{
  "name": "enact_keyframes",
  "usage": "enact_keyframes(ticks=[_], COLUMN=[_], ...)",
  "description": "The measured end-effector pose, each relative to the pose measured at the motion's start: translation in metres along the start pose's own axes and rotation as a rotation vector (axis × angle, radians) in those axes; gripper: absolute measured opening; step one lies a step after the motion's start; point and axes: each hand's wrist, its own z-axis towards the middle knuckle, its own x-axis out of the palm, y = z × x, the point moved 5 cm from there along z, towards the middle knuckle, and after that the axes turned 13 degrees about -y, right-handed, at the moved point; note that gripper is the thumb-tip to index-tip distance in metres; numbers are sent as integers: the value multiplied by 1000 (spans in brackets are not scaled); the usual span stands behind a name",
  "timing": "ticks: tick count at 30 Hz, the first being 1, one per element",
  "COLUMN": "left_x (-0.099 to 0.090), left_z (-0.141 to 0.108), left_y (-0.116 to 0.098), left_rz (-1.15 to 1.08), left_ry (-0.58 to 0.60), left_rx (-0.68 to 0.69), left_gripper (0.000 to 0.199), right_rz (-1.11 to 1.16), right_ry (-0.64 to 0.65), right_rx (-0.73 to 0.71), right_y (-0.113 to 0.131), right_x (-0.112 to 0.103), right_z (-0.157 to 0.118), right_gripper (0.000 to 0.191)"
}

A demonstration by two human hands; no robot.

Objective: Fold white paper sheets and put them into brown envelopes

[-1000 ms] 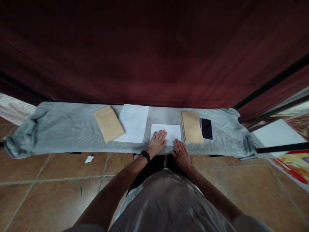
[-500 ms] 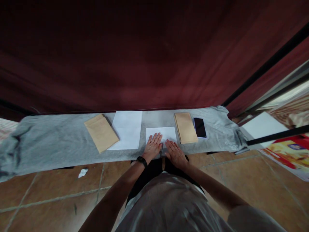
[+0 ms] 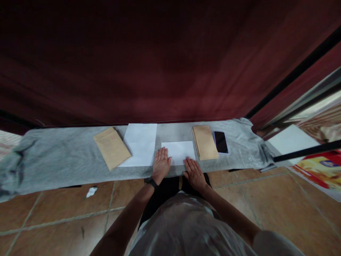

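Note:
A small white sheet of paper (image 3: pixel 179 152), possibly folded, lies flat on the grey cloth in front of me. My left hand (image 3: pixel 161 164) rests on its left edge, palm down with the fingers stretched out. On the lower right corner of the same paper lie the fingertips of my right hand (image 3: pixel 195 173), also open and flat. Left of it is a larger white sheet (image 3: pixel 142 145), partly under a brown paper envelope (image 3: pixel 112 149) that lies at a slant. Just right of the small paper sits a stack of brown envelopes (image 3: pixel 206 143).
A phone (image 3: pixel 221 142) lies beside the right-hand envelopes. The grey cloth (image 3: pixel 61 153) covers a long narrow surface against a dark red curtain (image 3: pixel 160 71). Dark bars, a white board (image 3: pixel 291 140) and a red printed package (image 3: pixel 323 165) are at right. A white scrap (image 3: pixel 91 192) lies on the tiled floor.
My left hand has slid left across the small paper to its left edge. My right hand has shifted slightly down and right. The paper stays in place, with more of it uncovered.

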Motion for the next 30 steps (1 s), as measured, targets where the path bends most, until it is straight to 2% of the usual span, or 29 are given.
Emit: enact_keyframes(ticks=[2,6,9,19,25,27,30], left_x=[3,18,25,26,20,15,8], left_z=[4,15,25,37,40,38,27], left_y=[-12,-48,-59,-26,-7,-7,-21], left_rz=[-18,-65,-72,-47,-14,10,-13], left_ry=[-19,48,67,28,-22,-28,-20], left_rx=[11,98,129,72,-4,-29,17], left_gripper=[59,58,60,63,61,62,62], right_rz=[-1,1,3,7,9,8,12], right_ry=[-10,-25,-43,-47,-55,-54,-47], right_rx=[-2,0,7,33,24,33,50], right_y=[1,1,1,3,2,3,4], right_x=[0,0,-1,-4,-5,-5,-6], right_z=[0,0,0,1,1,1,3], right_gripper=[64,64,64,65,63,63,61])
